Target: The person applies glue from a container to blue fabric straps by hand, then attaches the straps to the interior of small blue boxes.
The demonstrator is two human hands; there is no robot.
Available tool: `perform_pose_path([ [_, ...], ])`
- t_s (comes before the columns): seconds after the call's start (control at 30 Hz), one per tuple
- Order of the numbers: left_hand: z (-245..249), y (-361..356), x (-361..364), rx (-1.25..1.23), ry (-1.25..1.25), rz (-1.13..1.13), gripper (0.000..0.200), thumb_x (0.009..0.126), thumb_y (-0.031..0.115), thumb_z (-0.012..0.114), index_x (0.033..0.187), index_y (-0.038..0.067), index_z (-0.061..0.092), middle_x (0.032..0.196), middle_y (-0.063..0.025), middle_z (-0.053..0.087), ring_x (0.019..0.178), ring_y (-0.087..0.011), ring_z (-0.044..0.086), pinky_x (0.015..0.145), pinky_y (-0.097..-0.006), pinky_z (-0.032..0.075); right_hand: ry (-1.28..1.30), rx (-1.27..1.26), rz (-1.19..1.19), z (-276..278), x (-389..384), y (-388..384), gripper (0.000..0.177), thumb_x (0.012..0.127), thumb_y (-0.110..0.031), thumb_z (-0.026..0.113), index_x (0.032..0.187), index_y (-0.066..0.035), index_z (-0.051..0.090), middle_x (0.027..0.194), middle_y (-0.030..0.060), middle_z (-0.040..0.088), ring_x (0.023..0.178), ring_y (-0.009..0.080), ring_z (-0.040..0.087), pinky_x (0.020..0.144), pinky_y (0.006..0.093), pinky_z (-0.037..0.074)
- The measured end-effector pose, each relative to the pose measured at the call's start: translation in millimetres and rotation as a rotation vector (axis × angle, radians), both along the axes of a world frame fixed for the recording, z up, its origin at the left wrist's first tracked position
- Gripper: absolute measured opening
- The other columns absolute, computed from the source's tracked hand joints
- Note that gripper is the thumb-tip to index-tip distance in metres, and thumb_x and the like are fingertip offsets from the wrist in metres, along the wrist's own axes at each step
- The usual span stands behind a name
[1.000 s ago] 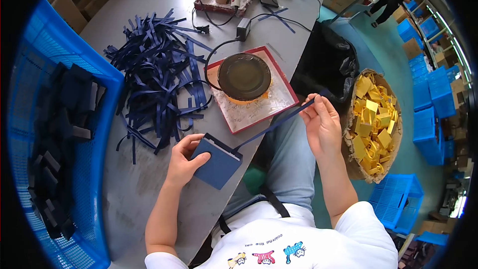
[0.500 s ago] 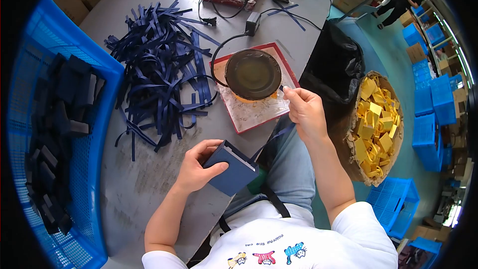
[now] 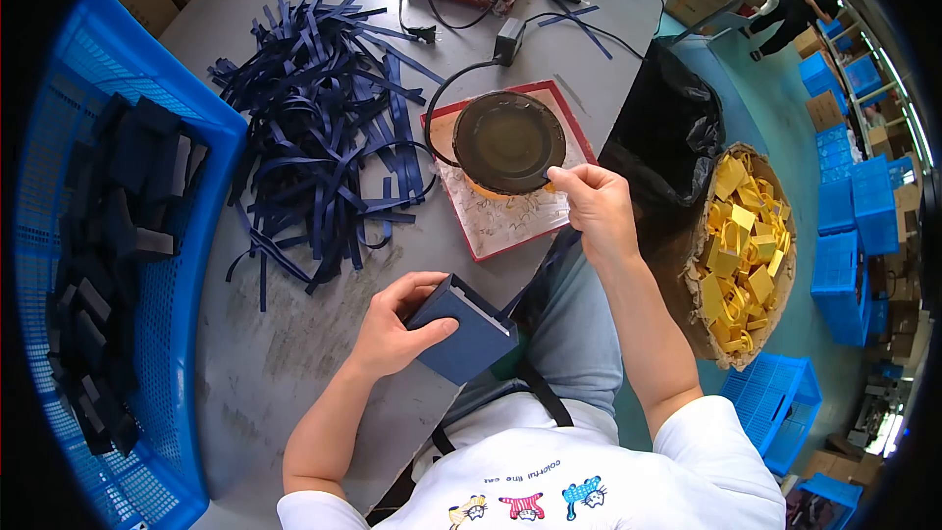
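Note:
My left hand (image 3: 397, 327) grips a small dark blue box (image 3: 465, 339) at the table's front edge, thumb on its top face and fingers around the far side. A dark blue ribbon (image 3: 551, 260) runs from the box's right end up toward my right hand (image 3: 601, 214). Thumb and forefinger of that hand are pinched at the lower right rim of a round dark pot (image 3: 510, 142) holding a brownish liquid. The ribbon's tip is hidden at the fingertips. Under the pot lies a red-edged, stained tray (image 3: 496, 236).
A heap of dark blue ribbons (image 3: 314, 128) covers the table's middle. At left stands a blue crate (image 3: 211, 196) of dark boxes. A black bag (image 3: 662, 123) and a carton of yellow pieces (image 3: 743, 245) are at right. A cord reaches the pot; a person (image 3: 800, 5) stands far off.
My right fingertips have moved slightly left relative to the pot, from beside its rim onto it. The left hand keeps its hold on the box. The whole view has shifted a little.

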State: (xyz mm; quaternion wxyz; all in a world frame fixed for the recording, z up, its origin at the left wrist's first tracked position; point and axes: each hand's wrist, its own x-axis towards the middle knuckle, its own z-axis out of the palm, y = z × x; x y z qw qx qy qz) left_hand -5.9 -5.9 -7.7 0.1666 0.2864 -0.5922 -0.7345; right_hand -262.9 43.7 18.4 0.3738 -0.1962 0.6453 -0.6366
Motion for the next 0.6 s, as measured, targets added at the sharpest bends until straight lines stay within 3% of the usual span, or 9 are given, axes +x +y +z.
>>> perform_pose_path([
  [0.07,0,0,0,-0.001,0.004,0.000,0.046,0.072,0.011,0.070,0.113,0.001,0.052,0.091,-0.0094,0.062,0.082,-0.0126,0.059,0.076,-0.0247,0.047,0.024,0.021,0.002,-2,-2,2,0.018,0.076,-0.012,0.069,0.065,-0.001,0.060,0.059,-0.0039,0.050,0.053,0.0025,0.039,0.048,0.0200,0.029],
  [0.1,1,0,0,-0.003,0.001,-0.003,0.046,0.072,0.011,0.070,0.113,0.001,0.052,0.091,-0.0094,0.062,0.082,-0.0126,0.059,0.076,-0.0247,0.047,0.024,0.020,0.002,-1,-3,3,0.018,0.076,-0.012,0.069,0.065,-0.001,0.060,0.059,-0.0039,0.050,0.053,0.0025,0.039,0.048,0.0200,0.029],
  [0.2,1,0,0,-0.003,0.003,-0.002,0.046,0.072,0.011,0.070,0.113,0.001,0.052,0.092,-0.0093,0.062,0.082,-0.0126,0.059,0.076,-0.0248,0.047,0.060,0.055,-0.009,1,-2,9,0.018,0.076,-0.012,0.069,0.064,-0.001,0.059,0.058,-0.0043,0.050,0.054,0.0024,0.039,0.049,0.0197,0.029],
  [0.27,2,0,1,-0.004,0.012,0.004,0.046,0.072,0.011,0.070,0.113,0.001,0.052,0.092,-0.0092,0.062,0.082,-0.0127,0.059,0.076,-0.0250,0.047,0.067,0.037,-0.006,2,-1,17,0.018,0.080,-0.012,0.066,0.067,-0.004,0.056,0.054,-0.0069,0.042,0.042,0.0000,0.028,0.038,0.0177,0.017],
  [0.33,4,1,2,0.031,0.031,-0.004,0.047,0.072,0.010,0.070,0.114,0.001,0.052,0.093,-0.0093,0.062,0.083,-0.0129,0.059,0.077,-0.0257,0.047,0.034,0.010,0.019,11,2,27,0.017,0.079,-0.011,0.066,0.068,-0.004,0.056,0.054,-0.0069,0.043,0.043,0.0002,0.028,0.039,0.0183,0.018],
  [0.43,14,2,3,0.119,0.062,-0.043,0.048,0.071,0.009,0.071,0.114,0.001,0.052,0.094,-0.0094,0.062,0.085,-0.0134,0.059,0.078,-0.0261,0.047,-0.052,0.049,0.271,29,10,40,0.014,0.079,-0.009,0.066,0.069,-0.003,0.058,0.056,-0.0062,0.045,0.045,0.0006,0.032,0.041,0.0177,0.021],
  [0.5,17,4,5,0.117,0.081,-0.072,0.048,0.071,0.010,0.071,0.114,0.001,0.052,0.095,-0.0095,0.062,0.086,-0.0136,0.059,0.078,-0.0261,0.047,0.078,0.010,0.416,39,23,44,0.012,0.077,-0.007,0.065,0.068,-0.002,0.059,0.057,-0.0043,0.049,0.048,0.0009,0.037,0.044,0.0167,0.026],
  [0.53,19,5,6,0.119,0.106,-0.108,0.049,0.071,0.010,0.072,0.114,0.001,0.052,0.095,-0.0097,0.062,0.087,-0.0138,0.059,0.079,-0.0260,0.047,0.050,0.049,0.548,50,25,47,0.013,0.077,-0.010,0.067,0.070,0.000,0.061,0.063,-0.0031,0.056,0.056,0.0019,0.047,0.050,0.0178,0.036],
  [0.6,26,9,8,0.112,0.090,-0.138,0.050,0.070,0.011,0.072,0.114,0.000,0.052,0.096,-0.0098,0.062,0.087,-0.0138,0.059,0.079,-0.0260,0.046,0.156,0.134,0.731,65,36,50,0.015,0.077,-0.011,0.066,0.069,0.000,0.061,0.061,-0.0022,0.056,0.054,0.0021,0.045,0.049,0.0183,0.036],
])
